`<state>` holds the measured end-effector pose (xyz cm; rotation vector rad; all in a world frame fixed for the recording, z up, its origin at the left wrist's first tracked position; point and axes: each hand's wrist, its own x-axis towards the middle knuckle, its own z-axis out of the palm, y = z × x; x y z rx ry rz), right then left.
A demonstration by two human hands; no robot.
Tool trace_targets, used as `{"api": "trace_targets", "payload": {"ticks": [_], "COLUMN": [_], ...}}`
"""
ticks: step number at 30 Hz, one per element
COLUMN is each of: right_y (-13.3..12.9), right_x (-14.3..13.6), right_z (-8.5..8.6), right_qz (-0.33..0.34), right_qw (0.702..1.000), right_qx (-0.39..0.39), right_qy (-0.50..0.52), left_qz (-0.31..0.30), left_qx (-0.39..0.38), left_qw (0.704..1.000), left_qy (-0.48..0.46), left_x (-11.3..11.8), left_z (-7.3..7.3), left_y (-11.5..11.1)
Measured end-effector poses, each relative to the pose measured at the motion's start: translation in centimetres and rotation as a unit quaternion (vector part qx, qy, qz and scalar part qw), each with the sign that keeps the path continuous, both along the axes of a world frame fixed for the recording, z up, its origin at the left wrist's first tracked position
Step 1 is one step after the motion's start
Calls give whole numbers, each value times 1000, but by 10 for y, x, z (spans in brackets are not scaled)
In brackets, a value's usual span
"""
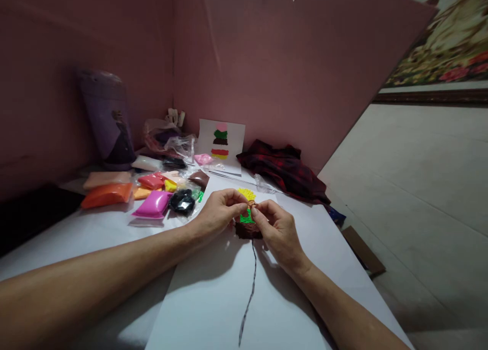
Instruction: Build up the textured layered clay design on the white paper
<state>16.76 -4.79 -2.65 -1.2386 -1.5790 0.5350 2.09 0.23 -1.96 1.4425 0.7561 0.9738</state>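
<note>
Your left hand [219, 210] and right hand [276, 228] are each pinched nearly closed, thumb to forefinger, on a small orange-brown piece [252, 203]; it sits between the yellow patch [247, 193] and green patch [247, 217] above the white sheet [206, 309]; its own axis is hidden by your fingers; the patches line up away from you, yellow farthest; the dark strand [253, 284] points toward you, slanting left.
</note>
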Motion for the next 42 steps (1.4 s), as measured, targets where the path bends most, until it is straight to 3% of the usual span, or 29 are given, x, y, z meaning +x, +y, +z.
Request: {"api": "trace_targets", "payload": {"ticks": [22, 34, 42], "right_y": [1, 2, 0], "right_x": [1, 1, 1], "right_z": [-2, -2, -2], "right_qz": [-3, -5, -3], "right_qw": [1000, 1000, 1000], "right_qx": [1, 5, -1], "right_qy": [-5, -7, -5], "left_qz": [-6, -32, -5], "left_qx": [20, -24, -6], "left_qw": [1000, 999, 1000], "left_qy": [17, -22, -6], "left_x": [2, 0, 0], "left_z": [2, -1, -1], "left_y": [0, -1, 0]}}
